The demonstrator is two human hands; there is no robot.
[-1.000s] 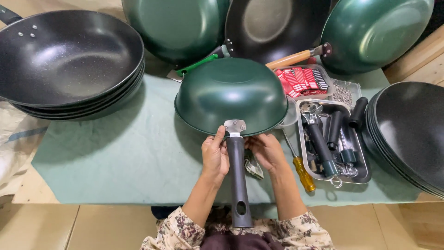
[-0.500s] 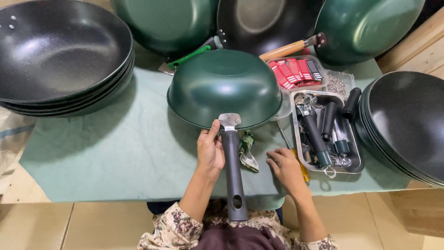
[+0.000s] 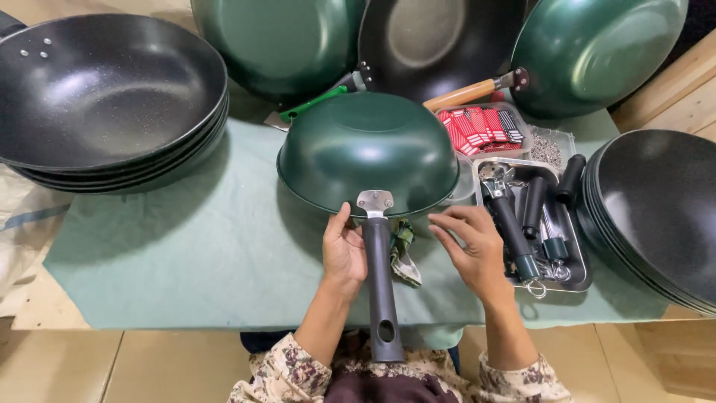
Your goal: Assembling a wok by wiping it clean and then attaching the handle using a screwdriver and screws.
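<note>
On the green cloth (image 3: 186, 246) in front of you, the dark green wok (image 3: 367, 153) lies upside down with its black handle (image 3: 381, 287) pointing toward your body, and your left hand (image 3: 344, 252) rests against the left side of this handle near the metal bracket (image 3: 374, 201), fingers loosely together, thumb up at the rim. Your right hand (image 3: 471, 248) is held just to the right of the handle, not touching it, with the fingers half curled and nothing between them, beside the metal tray (image 3: 578, 272) of spare black handles (image 3: 522, 216). A stack of black pans (image 3: 104, 97) stands well to your left, and another stack (image 3: 664, 209) stands to your right.
</note>
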